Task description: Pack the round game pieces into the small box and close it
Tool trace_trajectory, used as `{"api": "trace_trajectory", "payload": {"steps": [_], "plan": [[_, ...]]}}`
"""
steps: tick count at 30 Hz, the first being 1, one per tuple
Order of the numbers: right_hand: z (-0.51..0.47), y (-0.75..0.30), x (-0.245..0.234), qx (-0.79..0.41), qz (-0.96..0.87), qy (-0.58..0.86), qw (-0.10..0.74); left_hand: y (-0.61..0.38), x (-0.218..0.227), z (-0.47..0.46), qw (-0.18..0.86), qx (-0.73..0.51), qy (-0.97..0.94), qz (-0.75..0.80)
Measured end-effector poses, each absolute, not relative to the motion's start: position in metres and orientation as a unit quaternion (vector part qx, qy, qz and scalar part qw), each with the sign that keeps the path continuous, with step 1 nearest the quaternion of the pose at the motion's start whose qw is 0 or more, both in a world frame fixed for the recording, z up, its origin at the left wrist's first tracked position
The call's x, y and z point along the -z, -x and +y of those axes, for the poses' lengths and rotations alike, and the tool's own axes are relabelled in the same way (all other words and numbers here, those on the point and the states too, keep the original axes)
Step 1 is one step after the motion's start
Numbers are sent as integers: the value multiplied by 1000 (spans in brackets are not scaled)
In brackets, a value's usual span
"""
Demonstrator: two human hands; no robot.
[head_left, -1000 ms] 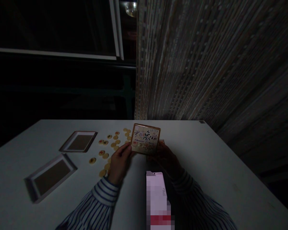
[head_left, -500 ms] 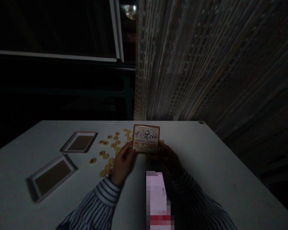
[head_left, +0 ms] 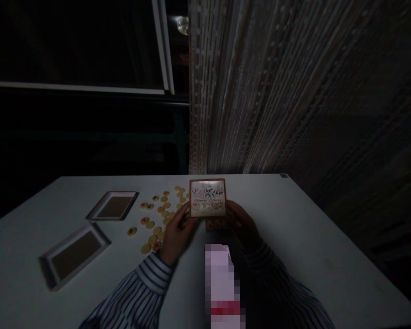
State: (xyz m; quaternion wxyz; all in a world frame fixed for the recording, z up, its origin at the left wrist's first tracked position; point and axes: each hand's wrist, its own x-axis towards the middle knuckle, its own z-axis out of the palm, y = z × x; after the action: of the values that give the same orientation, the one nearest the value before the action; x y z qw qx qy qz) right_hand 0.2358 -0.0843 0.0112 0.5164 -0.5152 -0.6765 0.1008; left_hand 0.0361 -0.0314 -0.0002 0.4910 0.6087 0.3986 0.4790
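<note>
Upright in front of me is a square Chinese chess box lid (head_left: 207, 198) with a brown border and a printed face. My left hand (head_left: 176, 233) grips its left edge, fingers closed. At its lower right edge, my right hand (head_left: 242, 225) is closed too, its fingertips partly in shadow. Just below the lid, between my hands, shows a dark piece with round shapes (head_left: 216, 224); I cannot tell whether it is a box of pieces. Several round wooden chess pieces (head_left: 150, 225) lie scattered beside my left hand, some with red or dark markings.
Two shallow open trays or lids, one farther back (head_left: 113, 206) and one nearer (head_left: 76, 257), lie at the left of the white table (head_left: 294, 256). A pale pixelated object (head_left: 222, 278) lies between my forearms. A string curtain (head_left: 233, 91) hangs behind the table.
The lid has tilted a little, and light now glares off its face. My right hand's fingers have shifted slightly along its edge. The view has moved slightly; the scattered pieces look unmoved.
</note>
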Motion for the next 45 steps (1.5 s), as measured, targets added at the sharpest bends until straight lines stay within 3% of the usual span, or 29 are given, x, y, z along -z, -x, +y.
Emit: {"api": "trace_trajectory", "payload": {"steps": [27, 36, 45], "plan": [[-92, -269, -12, -46, -688, 536, 487, -70, -22, -36, 564, -463, -575, 370], [-88, -276, 11, 24, -707, 545, 451, -69, 7, -32, 465, -471, -640, 391], [-89, -280, 12, 120, -731, 540, 399, -69, 8, -34, 362, -473, -688, 415]]}}
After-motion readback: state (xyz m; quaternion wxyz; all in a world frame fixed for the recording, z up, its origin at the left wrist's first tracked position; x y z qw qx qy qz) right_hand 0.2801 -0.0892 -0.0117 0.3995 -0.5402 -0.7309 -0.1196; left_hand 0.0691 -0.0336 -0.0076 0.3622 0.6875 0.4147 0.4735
